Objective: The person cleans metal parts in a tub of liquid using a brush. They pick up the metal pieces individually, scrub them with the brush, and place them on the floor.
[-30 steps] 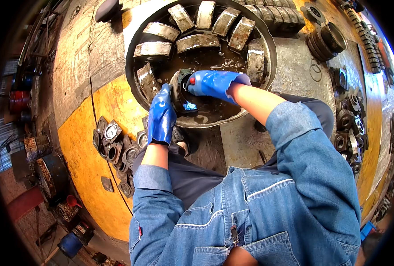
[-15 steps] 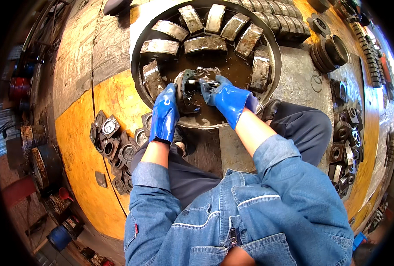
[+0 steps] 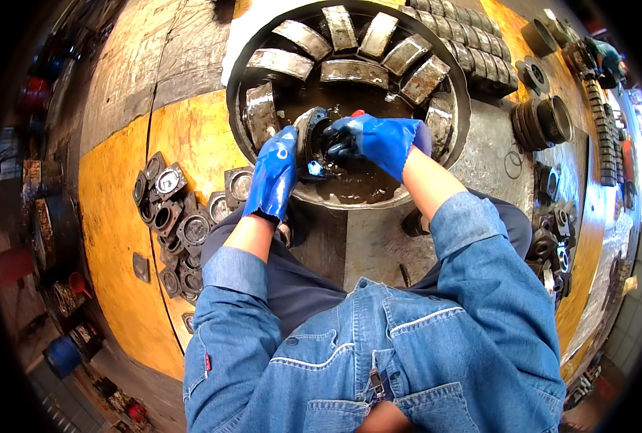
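Observation:
My left hand (image 3: 276, 172), in a blue rubber glove, grips the left side of a flanged, ring-like metal part (image 3: 308, 141). The part is held on edge over a round metal tub (image 3: 462, 115) of dark, murky liquid. At the part's open side, my gloved right hand (image 3: 382, 141) has its fingers curled round a tool with a red end (image 3: 357, 113); the glove hides most of this tool, so its kind cannot be made out. Several curved metal blocks (image 3: 355, 73) stand inside the tub, mostly along its far wall.
To the left lies a pile of flanged metal rings (image 3: 194, 229). Rows of dark metal blocks (image 3: 472, 54) stand beyond the tub at right, with cylindrical rings (image 3: 544, 123) nearer. More metal parts (image 3: 544, 245) lie by my right knee. Worn yellow boards (image 3: 119, 216) cover the floor.
The right hand has turned over, knuckles up, and the red end of the tool now shows behind it. The left hand keeps hold of the metal part. The whole view has shifted slightly.

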Available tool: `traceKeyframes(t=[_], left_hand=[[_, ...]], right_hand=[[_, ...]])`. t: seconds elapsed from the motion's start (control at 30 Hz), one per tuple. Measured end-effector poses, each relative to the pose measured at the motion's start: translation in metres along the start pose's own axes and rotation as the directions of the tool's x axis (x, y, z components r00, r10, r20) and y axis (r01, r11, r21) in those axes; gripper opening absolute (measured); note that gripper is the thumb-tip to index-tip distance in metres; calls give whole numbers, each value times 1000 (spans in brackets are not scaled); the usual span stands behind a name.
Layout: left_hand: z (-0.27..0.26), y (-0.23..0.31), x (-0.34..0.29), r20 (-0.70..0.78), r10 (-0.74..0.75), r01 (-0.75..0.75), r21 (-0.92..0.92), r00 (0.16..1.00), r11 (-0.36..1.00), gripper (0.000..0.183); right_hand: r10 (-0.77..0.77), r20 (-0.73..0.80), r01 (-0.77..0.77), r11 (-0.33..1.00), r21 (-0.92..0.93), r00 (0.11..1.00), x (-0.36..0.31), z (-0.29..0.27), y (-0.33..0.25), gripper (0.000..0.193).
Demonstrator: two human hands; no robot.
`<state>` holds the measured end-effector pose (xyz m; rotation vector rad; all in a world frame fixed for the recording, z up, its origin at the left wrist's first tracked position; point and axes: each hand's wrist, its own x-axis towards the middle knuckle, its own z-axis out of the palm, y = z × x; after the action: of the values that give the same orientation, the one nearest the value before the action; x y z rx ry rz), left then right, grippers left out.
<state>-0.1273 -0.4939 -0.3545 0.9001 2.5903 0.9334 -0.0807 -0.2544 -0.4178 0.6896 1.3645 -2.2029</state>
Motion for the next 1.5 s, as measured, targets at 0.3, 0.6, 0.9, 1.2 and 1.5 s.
traceKeyframes(t=[0.3, 0.6, 0.9, 1.2, 1.5], left_hand=[[8, -8, -5, -62, -39, 28, -170, 997, 985, 37], [26, -20, 2, 45, -314, 266, -653, 948, 709, 50], [15, -14, 2, 19, -260, 240, -450, 965, 860, 46], [19, -15, -1, 43, -309, 268, -618, 950, 739, 48], [9, -3, -5, -18, -287, 223, -582, 958, 782, 50]], right_hand=[[3, 337, 309, -403, -862, 942, 1, 57, -23, 26], [62, 827, 612, -703, -362, 560, -16, 23, -28, 47], [51, 277, 268, -471, -840, 959, -10, 65, -33, 32], [-151, 145, 197, 898, -393, 978, 1, 14, -7, 34], [401, -86, -31, 277, 960, 912, 13, 18, 30, 47]])
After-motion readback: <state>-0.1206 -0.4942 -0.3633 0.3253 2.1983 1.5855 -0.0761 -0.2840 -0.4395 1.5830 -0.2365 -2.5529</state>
